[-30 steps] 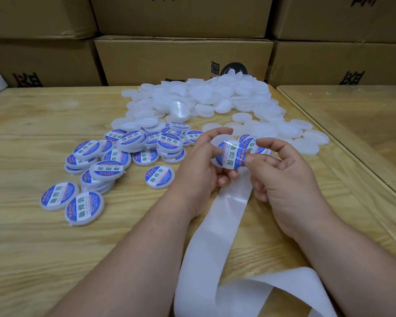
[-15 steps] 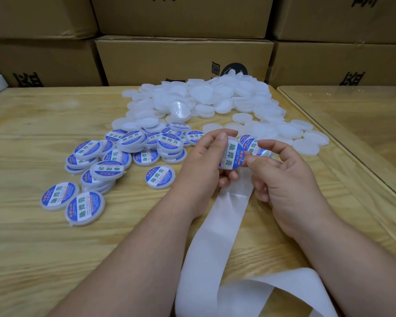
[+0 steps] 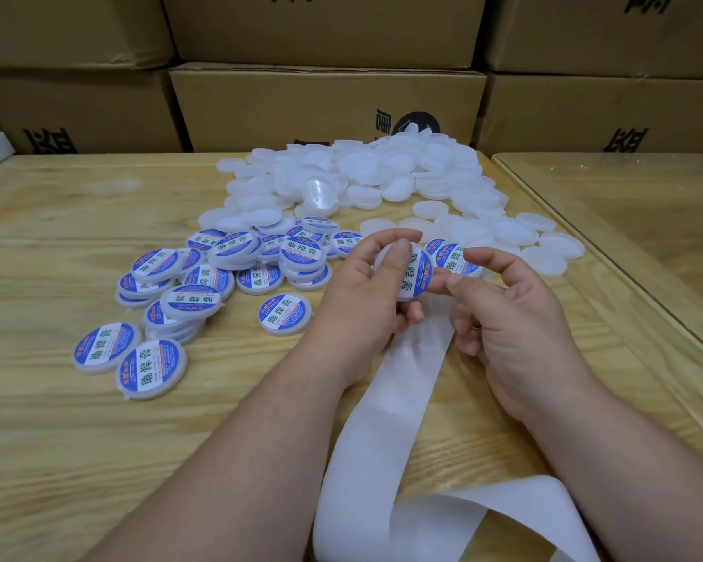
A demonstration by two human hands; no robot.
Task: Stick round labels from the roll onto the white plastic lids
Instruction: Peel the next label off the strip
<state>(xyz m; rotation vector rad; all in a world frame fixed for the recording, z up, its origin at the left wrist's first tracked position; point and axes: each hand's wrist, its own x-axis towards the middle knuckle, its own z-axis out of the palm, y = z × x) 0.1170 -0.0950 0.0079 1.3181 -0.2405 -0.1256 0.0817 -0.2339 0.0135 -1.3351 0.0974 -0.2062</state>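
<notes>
A: White plastic lid (image 3: 407, 273) — held up over the table (image 3: 57, 440) near its right edge, gripped by the left hand (image 3: 362, 294) with the thumb laid across the label face. Blue round label is already on it.

B: Right hand (image 3: 500, 314)?

A: Fingers curled, index tip touching the lid's right rim. Whether anything is actually pinched cannot be told. Next label (image 3: 455, 259) on the backing strip (image 3: 386, 419) is seen just behind that finger.

B: How should the step be done well?

A: Label is best pressed down from the centre outward so no bubble or lifted edge is left; lid should be steadied by its rim, not the printed face.

B: Change from a second ago?

A: Left thumb has been slid over the label — earlier the face was fully shown. Lid has been turned slightly edge-on.

B: Piles?

A: Labelled lids (image 3: 167, 302) are heaped toward the left; blank lids (image 3: 362, 180) toward the far edge. Unchanged.
</notes>
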